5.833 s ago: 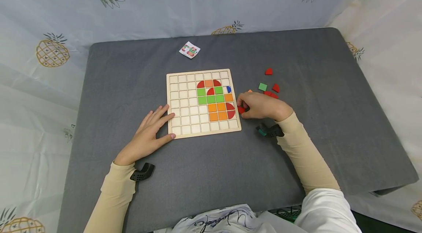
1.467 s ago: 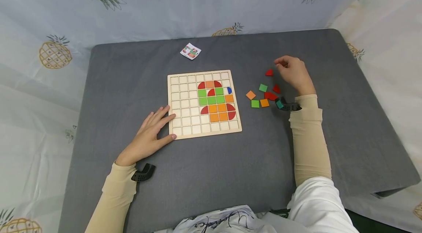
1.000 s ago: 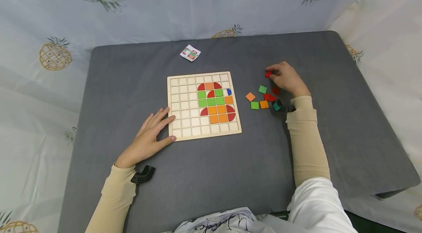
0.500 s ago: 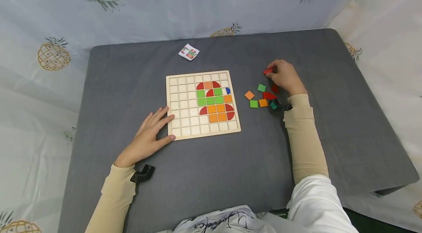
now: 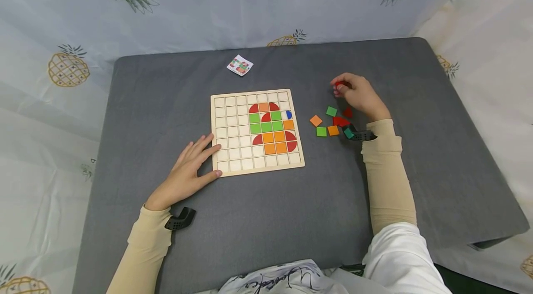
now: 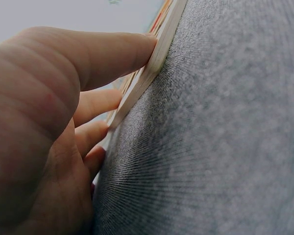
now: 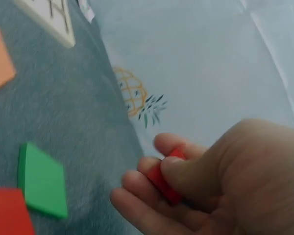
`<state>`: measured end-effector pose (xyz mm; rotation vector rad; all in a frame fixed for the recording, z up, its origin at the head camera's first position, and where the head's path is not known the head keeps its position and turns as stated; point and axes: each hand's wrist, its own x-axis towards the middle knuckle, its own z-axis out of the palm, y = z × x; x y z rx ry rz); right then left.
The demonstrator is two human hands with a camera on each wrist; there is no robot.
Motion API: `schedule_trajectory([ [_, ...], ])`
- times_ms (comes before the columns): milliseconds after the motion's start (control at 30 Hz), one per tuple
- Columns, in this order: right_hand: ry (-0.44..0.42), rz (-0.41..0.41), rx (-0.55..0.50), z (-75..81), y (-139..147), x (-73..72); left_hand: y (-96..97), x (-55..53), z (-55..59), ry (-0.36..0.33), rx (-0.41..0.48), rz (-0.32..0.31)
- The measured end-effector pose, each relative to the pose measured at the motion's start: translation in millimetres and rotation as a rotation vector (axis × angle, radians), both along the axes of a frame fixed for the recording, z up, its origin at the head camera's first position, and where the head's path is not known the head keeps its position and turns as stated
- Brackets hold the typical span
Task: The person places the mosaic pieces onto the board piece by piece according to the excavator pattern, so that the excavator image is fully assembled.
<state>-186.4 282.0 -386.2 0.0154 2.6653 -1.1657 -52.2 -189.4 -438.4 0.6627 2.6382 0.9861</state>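
Note:
A square wooden grid board (image 5: 233, 142) lies on the grey table, its right half partly filled with red, orange, green and blue tiles. My left hand (image 5: 185, 171) rests with spread, straight fingers along the board's left edge. In the left wrist view, the thumb (image 6: 122, 54) touches the board's rim (image 6: 147, 73). My right hand (image 5: 362, 97) is up at the right, over the table, pinching a red tile (image 7: 164, 178) between thumb and fingers. The tile is partly covered by the thumb.
Right of the board lie loose tiles: green (image 5: 331, 111), orange (image 5: 316, 120), another green (image 5: 321, 131), another orange (image 5: 333, 131) and several red (image 5: 340, 121). A small patterned card (image 5: 239, 65) lies behind the board. A pineapple-print curtain (image 5: 233, 3) hangs beyond the table.
A red quarter-round tile now sits left of the orange ones on the board. My right hand went to the far red tile, took it and lifted it. The left hand stays put.

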Motion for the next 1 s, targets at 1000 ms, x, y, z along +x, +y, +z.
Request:
schedule_trajectory([
  [1000,0.179,0.156,-0.006,33.3,-44,18.2,0.4,0.4,0.3,0.016,0.006,-0.006],
])
